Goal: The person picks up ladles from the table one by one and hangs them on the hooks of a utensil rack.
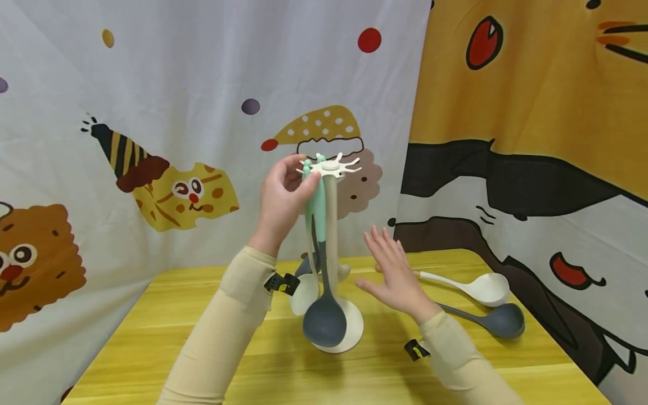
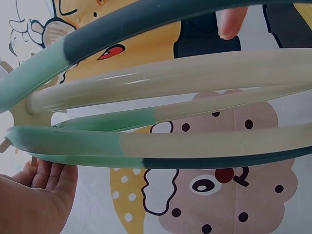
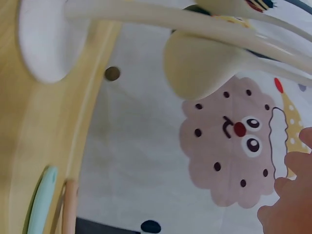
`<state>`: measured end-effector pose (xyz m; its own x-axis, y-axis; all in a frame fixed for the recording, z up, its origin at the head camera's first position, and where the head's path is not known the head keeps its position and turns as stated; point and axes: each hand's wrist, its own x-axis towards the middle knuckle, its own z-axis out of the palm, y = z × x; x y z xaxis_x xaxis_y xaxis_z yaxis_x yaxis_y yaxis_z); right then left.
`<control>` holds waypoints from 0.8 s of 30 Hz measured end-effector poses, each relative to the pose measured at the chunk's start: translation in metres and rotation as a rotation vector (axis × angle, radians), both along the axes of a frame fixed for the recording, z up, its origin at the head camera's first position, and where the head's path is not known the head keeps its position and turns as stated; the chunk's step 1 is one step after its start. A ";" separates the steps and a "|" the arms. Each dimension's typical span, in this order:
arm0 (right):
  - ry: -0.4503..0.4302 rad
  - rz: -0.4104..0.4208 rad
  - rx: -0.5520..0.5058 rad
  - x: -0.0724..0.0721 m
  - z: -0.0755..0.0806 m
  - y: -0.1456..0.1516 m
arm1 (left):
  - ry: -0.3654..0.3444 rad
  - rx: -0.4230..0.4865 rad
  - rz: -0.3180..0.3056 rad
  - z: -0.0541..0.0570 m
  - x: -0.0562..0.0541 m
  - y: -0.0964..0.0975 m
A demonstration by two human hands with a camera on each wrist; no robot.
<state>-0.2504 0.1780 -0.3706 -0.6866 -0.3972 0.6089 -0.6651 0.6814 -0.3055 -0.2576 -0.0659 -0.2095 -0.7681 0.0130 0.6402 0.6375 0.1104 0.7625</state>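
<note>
A cream utensil rack (image 1: 332,225) stands upright on the table, with a round base and a hooked top. My left hand (image 1: 280,197) grips its top on the left side, thumb in front, beside the mint handles. In the left wrist view, curled fingers (image 2: 51,178) show below the handles. A dark grey ladle (image 1: 325,322) with a mint handle hangs at the rack's front; a cream utensil (image 1: 305,295) and others, partly hidden, hang behind it. To the right of the pole, apart from it, my right hand (image 1: 395,275) has its fingers spread and holds nothing.
A white ladle (image 1: 488,289) and a dark grey ladle (image 1: 506,321) lie on the wooden table (image 1: 202,337) at the right. Their mint handle (image 3: 44,200) and peach handle (image 3: 69,204) show in the right wrist view. A printed curtain (image 1: 202,67) hangs behind the table.
</note>
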 end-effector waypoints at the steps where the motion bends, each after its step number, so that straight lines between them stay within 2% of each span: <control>1: -0.006 -0.005 0.016 0.000 -0.001 0.002 | -0.001 -0.001 -0.001 0.000 0.000 0.000; 11: 0.008 -0.052 0.186 -0.002 -0.017 0.022 | 0.001 -0.001 0.000 -0.001 0.000 0.000; 19: -0.104 -0.090 0.223 -0.005 -0.028 0.039 | 0.001 0.006 -0.001 0.000 0.000 0.000; 24: -0.110 -0.150 0.266 -0.009 -0.034 0.050 | 0.004 0.005 -0.008 0.000 0.000 -0.001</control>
<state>-0.2592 0.2281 -0.4051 -0.8054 -0.4220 0.4163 -0.5241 0.8350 -0.1675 -0.2578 -0.0667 -0.2094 -0.7655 0.0156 0.6432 0.6412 0.1014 0.7607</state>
